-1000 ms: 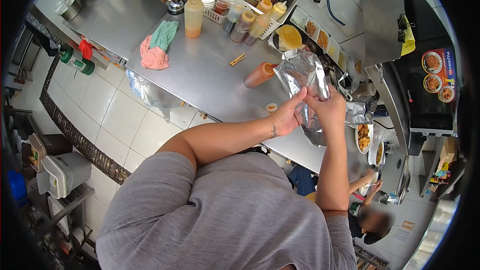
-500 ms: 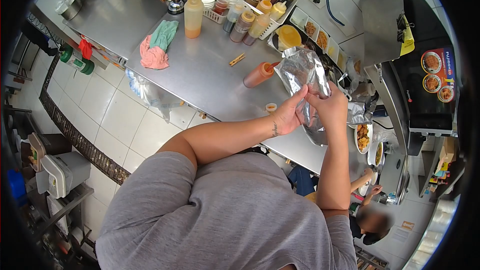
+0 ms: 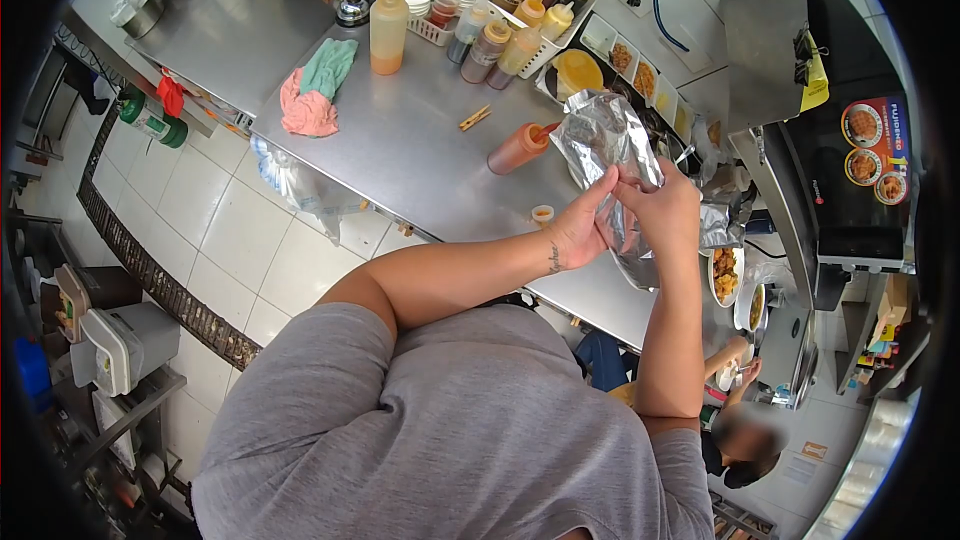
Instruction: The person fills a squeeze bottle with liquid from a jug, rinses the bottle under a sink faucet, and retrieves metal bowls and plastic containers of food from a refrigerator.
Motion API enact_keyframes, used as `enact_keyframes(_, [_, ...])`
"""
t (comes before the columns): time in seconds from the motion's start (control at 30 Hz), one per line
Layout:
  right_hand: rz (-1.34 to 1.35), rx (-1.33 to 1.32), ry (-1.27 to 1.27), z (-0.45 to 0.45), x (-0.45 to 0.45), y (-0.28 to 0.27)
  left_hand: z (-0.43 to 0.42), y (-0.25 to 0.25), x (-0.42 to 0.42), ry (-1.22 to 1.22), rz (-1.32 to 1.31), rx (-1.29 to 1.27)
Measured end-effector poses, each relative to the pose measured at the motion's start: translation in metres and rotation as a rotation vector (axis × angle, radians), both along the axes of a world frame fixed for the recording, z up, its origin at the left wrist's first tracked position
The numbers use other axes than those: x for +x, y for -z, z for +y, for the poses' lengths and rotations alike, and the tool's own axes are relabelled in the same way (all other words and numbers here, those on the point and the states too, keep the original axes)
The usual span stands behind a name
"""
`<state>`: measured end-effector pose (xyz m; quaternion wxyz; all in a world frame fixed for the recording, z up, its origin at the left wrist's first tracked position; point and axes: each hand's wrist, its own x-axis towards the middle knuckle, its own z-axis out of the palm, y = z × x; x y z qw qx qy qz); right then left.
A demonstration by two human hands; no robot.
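A long piece of crumpled, shiny aluminium foil (image 3: pixel 607 128) is held above the steel counter. My left hand (image 3: pixel 582 225) supports its near side, thumb pressed along the foil. My right hand (image 3: pixel 664 205) pinches the foil from the other side, its thumb close to the left thumb. Whether something lies inside the foil is hidden. Just left of the foil, a red squeeze bottle (image 3: pixel 515 152) stands on the counter. A small cup of sauce (image 3: pixel 542 215) sits near my left wrist. More foil (image 3: pixel 722 223) lies to the right of my right hand.
On the counter (image 3: pixel 420 155) are a wooden clothespin (image 3: pixel 475 118), cloths (image 3: pixel 318 90) and a tall bottle (image 3: pixel 387 35). Sauce bottles (image 3: pixel 487 50) crowd the back. Plated food (image 3: pixel 725 275) stands at right, near another person (image 3: pixel 740 445). A dark appliance (image 3: pixel 860 140) bounds the right side.
Both hands keep their hold, and the foil has shifted very slightly right. The other person's hands at the right have moved closer together over a white dish.
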<state>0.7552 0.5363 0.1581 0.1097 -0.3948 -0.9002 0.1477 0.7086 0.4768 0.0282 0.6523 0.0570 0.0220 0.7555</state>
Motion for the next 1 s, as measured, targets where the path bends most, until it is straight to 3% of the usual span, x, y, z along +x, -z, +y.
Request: enact_keyframes(1.0, [-0.075, 0.077, -0.006, -0.011, -0.01, -0.012, 0.002, -0.001, -0.003, 0.059, -0.074, 0.046])
